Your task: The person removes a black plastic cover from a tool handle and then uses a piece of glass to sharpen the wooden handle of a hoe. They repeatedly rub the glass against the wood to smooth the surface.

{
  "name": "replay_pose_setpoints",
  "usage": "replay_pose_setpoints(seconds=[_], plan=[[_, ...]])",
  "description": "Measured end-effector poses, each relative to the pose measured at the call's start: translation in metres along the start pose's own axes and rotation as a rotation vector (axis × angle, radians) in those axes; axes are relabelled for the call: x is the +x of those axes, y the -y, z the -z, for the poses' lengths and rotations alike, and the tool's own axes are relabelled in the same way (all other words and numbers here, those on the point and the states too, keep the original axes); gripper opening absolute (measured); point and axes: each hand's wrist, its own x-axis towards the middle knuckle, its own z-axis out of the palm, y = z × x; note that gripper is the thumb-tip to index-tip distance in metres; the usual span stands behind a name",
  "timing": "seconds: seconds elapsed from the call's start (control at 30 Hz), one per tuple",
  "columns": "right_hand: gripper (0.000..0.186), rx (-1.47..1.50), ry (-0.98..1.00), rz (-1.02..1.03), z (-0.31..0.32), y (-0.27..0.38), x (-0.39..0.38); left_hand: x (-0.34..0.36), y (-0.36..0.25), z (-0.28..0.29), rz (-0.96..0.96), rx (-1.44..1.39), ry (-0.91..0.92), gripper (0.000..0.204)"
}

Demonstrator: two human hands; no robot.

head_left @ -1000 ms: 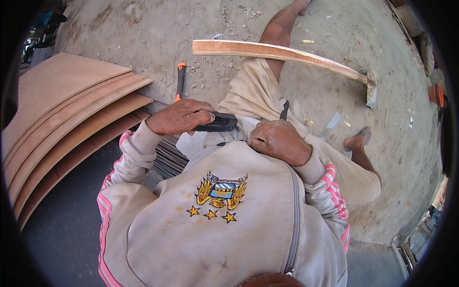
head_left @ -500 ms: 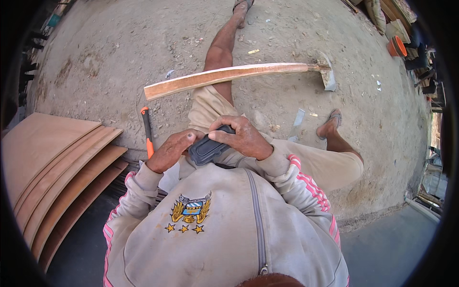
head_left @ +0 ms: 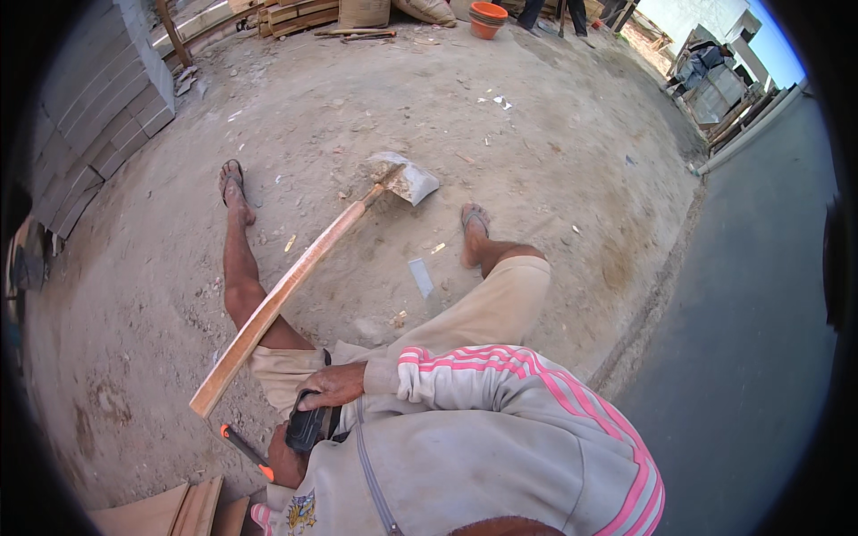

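The right hand (head_left: 335, 386) has its fingers (head_left: 315, 399) curled around the top of one small black thing (head_left: 305, 427) that sits in the person's lap. The left hand (head_left: 284, 464) holds it from below, fingers closed on it too. It looks hard, light and smooth, so holding both ends keeps it safe. Just past the fingers lies one long wooden handle (head_left: 277, 299) with one dusty metal head (head_left: 404, 179). One orange tool (head_left: 246, 451) lies just left of the fingers.

Outdoor building yard: dirt ground (head_left: 357, 116), stacked grey blocks (head_left: 98, 98), timber pile (head_left: 286, 13), shovel (head_left: 304, 263)
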Motion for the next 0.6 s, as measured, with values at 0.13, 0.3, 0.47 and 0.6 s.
replay_pose_setpoints(seconds=[0.13, 0.3, 0.47, 0.6], plan=[[0.033, -0.183, -0.187, -0.040, -0.048, 0.027, 0.019, -0.010, 0.022, 0.022, 0.050, -0.253, 0.058, 0.030], [0.022, -0.030, -0.154, 0.003, -0.119, 0.133, 0.013, -0.097, 0.015, 0.009, -0.225, 0.206, -0.321, 0.019], [0.033, -0.194, -0.026, 0.295, -0.181, 0.131, 0.025, -0.095, 0.021, 0.005, 0.067, -0.038, -0.303, 0.016], [0.024, -0.045, 0.304, -0.177, -0.127, 0.155, -0.005, -0.098, 0.011, 0.024, 0.138, -0.088, -0.254, 0.020]])
